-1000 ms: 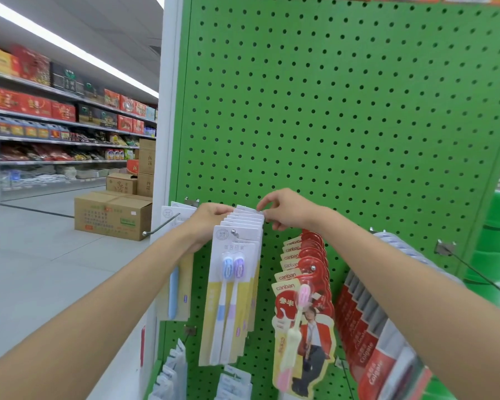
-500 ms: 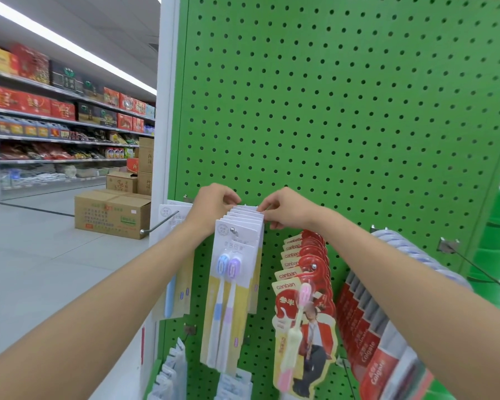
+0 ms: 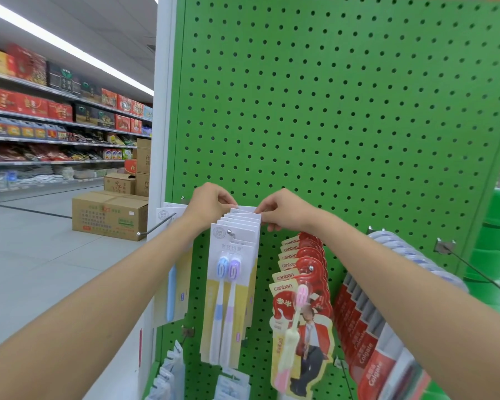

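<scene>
The left hand (image 3: 211,202) and right hand (image 3: 283,210) are pinching the top corners of the rearmost cards in the row of twin-toothbrush packs (image 3: 231,284), which is hanging on a peg hook (image 3: 230,232) of the green pegboard (image 3: 329,111). Exactly which card each grip is closing on is hard to tell. The step is calling for a level, even slide along the hook, without snagging the canban packs (image 3: 298,272) just beside.

Toothbrush packs (image 3: 231,284) on hook (image 3: 230,232), between hands (image 3: 210,204).
</scene>
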Available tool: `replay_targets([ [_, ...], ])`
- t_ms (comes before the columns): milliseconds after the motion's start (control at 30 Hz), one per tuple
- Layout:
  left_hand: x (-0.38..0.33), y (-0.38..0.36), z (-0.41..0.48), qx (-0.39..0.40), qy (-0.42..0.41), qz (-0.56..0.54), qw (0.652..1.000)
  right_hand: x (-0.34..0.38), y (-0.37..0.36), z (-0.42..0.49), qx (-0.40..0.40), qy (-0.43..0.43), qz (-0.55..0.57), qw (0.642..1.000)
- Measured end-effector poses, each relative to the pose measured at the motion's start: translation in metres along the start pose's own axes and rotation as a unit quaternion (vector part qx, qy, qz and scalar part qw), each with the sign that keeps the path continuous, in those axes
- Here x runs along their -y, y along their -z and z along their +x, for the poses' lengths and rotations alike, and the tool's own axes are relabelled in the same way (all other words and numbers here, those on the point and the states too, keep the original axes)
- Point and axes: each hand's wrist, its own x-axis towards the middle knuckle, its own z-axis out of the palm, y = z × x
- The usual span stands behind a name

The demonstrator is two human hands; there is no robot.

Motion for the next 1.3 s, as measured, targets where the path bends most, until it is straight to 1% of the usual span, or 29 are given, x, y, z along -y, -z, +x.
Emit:
replay_targets([
  [67, -0.001, 0.002, 0.0, -0.018, 0.007, -0.026, 0.999, 0.001, 0.0, 0.0, 0.001, -0.002, -0.003, 1.0],
  [167, -0.003, 0.002, -0.002, -0.024, 0.01, -0.025, 0.999, 0.002, -0.001, 0.0, -0.001, -0.006, -0.006, 1.0],
  [333, 0.004, 0.002, -0.015, -0.073, 0.017, 0.005, 0.997, 0.004, -0.002, -0.002, -0.006, -0.015, -0.013, 1.0],
  [500, 0.004, 0.005, -0.037, -0.132, -0.009, 0.049, 0.99, 0.007, -0.002, -0.003, -0.005, -0.019, -0.018, 1.0],
  [600, 0.002, 0.005, -0.051, -0.147, -0.024, 0.064, 0.987, 0.008, -0.001, -0.003, -0.006, -0.023, -0.02, 1.0],
  [733, 0.003, 0.008, -0.068, -0.157, -0.014, 0.083, 0.984, 0.014, 0.0, -0.009, -0.01, -0.025, -0.018, 0.999],
  [833, 0.007, 0.01, -0.077, -0.161, 0.009, 0.078, 0.984, 0.02, 0.002, -0.017, -0.037, -0.02, -0.008, 0.999],
  [1000, 0.005, 0.018, -0.095, -0.165, 0.022, 0.065, 0.984, 0.038, 0.003, -0.036, -0.111, 0.006, 0.014, 0.994],
  [1067, 0.001, 0.023, -0.104, -0.166, 0.019, 0.07, 0.983, 0.049, 0.003, -0.047, -0.151, 0.021, 0.026, 0.988],
  [1133, -0.003, 0.027, -0.113, -0.168, 0.015, 0.073, 0.983, 0.06, 0.001, -0.058, -0.206, 0.039, 0.02, 0.978],
  [1200, -0.008, 0.031, -0.123, -0.17, 0.015, 0.073, 0.983, 0.071, -0.002, -0.071, -0.242, 0.064, 0.013, 0.968],
  [1300, -0.01, 0.036, -0.137, -0.182, 0.03, 0.077, 0.98, 0.085, -0.017, -0.093, -0.239, 0.1, 0.011, 0.966],
])
